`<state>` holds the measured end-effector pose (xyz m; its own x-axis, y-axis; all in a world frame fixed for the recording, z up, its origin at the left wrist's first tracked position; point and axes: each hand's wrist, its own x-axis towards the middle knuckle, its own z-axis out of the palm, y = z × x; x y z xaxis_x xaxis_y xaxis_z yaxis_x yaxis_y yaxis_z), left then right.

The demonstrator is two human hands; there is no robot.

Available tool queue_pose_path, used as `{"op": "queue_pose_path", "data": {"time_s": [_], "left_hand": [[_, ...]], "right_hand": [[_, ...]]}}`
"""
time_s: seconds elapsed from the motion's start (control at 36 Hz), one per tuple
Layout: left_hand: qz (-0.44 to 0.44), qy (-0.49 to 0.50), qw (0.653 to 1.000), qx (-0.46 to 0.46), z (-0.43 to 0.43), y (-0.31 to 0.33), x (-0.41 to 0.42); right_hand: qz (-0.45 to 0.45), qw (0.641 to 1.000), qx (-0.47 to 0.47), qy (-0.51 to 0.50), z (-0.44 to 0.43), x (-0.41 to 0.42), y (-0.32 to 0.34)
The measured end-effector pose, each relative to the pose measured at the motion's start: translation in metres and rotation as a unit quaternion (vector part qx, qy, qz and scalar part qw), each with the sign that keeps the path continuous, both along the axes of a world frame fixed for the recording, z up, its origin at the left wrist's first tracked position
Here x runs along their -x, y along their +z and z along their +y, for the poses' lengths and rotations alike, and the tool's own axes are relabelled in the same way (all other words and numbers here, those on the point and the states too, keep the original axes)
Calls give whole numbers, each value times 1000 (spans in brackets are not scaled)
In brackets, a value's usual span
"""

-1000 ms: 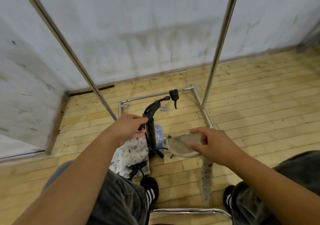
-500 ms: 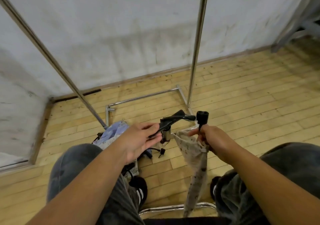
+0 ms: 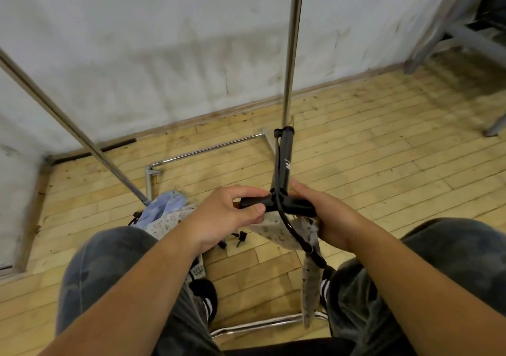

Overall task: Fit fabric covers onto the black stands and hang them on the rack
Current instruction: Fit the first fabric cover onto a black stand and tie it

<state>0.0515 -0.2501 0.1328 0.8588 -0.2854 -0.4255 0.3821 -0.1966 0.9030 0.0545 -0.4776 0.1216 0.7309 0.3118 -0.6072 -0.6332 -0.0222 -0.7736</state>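
- Black stand (image 3: 284, 161) sits centre, near the knees, shaft pointing far toward the rack (image 3: 292, 54).
- Left hand (image 3: 227, 216) grips its left arm; right hand (image 3: 331, 219) grips the right arm and cover (image 3: 269, 227).
- Best to hold the cover's mouth wide, cord (image 3: 290, 230) clear.

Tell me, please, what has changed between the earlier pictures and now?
The left hand lifted the black stand off the floor and swung it over to the right hand, which holds the fabric cover just under its crossbar. The rack and the pile of cloth on the floor stayed put.
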Motion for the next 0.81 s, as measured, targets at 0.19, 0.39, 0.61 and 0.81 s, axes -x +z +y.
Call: {"op": "queue_pose_path", "data": {"time_s": [0.19,0.39,0.61,0.81], "left_hand": [[-31,-37,999,-3,12,-4,-3],[-101,-130,983,-87,18,-14,9],[1,-41,998,-41,10,-14,11],[42,-144,981,-120,6,-16,14]], "right_hand": [[89,990,-107,15,4,0,-6],[131,987,-75,46,10,-1,-15],[155,981,-116,-19,14,-6,-14],[139,979,-126,-83,15,-13,-11]]}}
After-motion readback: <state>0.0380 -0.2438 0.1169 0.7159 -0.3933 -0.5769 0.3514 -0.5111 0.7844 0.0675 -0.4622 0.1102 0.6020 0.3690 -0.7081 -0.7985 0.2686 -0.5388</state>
